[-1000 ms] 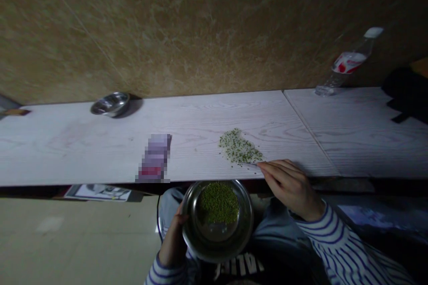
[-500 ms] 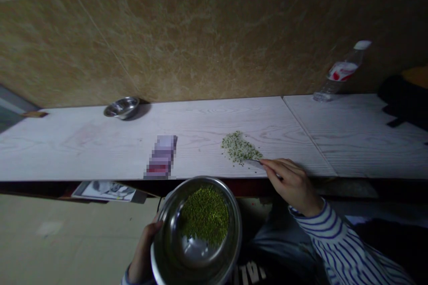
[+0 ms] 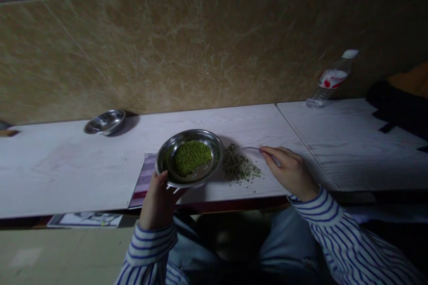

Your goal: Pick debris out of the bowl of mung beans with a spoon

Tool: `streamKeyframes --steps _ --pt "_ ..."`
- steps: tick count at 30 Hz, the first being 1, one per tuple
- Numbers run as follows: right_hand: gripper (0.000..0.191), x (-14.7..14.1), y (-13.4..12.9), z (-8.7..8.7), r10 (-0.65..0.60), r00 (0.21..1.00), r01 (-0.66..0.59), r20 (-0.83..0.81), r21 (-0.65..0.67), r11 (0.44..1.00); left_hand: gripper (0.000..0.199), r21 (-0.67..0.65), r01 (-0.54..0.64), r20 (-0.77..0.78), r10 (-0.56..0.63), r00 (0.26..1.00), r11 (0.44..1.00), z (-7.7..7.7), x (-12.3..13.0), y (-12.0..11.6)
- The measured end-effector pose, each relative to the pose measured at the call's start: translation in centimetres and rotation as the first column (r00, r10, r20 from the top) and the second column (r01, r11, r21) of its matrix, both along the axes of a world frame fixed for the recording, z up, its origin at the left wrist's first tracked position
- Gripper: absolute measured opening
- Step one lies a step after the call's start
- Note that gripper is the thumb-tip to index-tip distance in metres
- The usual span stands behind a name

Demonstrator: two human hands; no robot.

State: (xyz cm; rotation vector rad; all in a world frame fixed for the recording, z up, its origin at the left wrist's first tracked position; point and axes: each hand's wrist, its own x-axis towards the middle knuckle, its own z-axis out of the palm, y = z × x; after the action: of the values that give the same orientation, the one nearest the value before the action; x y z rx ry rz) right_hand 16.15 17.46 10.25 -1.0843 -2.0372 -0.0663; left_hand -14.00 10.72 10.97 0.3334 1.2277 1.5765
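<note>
My left hand (image 3: 162, 200) grips a steel bowl (image 3: 217, 160) by its near left side, thumb over the rim. Green mung beans (image 3: 192, 156) lie in the bowl, which is tilted a little toward me. Just right of it, more loose beans (image 3: 242, 169) are scattered on the white tabletop (image 3: 197, 118). My right hand (image 3: 290, 169) pinches a thin metal utensil (image 3: 252, 148), likely a spoon, whose tip is over the far right edge of the scattered beans. Whether the bowl touches the tabletop I cannot tell.
A smaller steel bowl (image 3: 105, 123) stands near the wall at the left. A purple booklet or card (image 3: 142, 185) lies partly behind my left hand. Toward the right are a plastic bottle (image 3: 329, 82) and a dark bag-like item (image 3: 397, 107). Below the table edge, a printed sheet (image 3: 88, 219) shows.
My left hand has brought the bowl up and forward from below the table edge to beside the scattered beans. The utensil has shifted slightly away from me, and the view has moved.
</note>
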Motion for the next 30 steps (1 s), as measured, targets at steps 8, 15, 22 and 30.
streamKeyframes --steps 8,15,22,30 --pt "0.020 -0.2 4.6 -0.7 0.017 1.000 -0.015 0.022 -0.083 0.996 0.032 0.000 -0.082 -0.033 0.082 0.996 0.997 -0.3 -0.4 4.3" --pt "0.023 0.6 6.8 -2.6 -0.198 0.968 0.162 -0.152 -0.219 0.962 0.025 0.001 -0.147 -0.013 0.147 0.989 0.989 -1.0 0.8 8.1" --pt "0.024 1.8 7.1 -3.2 -0.363 0.898 0.277 -0.247 -0.322 0.905 0.027 -0.039 -0.176 -0.059 0.173 0.983 0.984 -1.3 1.2 9.8" --pt "0.024 1.8 7.0 -3.5 -0.394 0.875 0.284 -0.282 -0.358 0.889 0.031 0.017 -0.168 -0.140 0.169 0.976 0.986 -2.2 1.8 9.9"
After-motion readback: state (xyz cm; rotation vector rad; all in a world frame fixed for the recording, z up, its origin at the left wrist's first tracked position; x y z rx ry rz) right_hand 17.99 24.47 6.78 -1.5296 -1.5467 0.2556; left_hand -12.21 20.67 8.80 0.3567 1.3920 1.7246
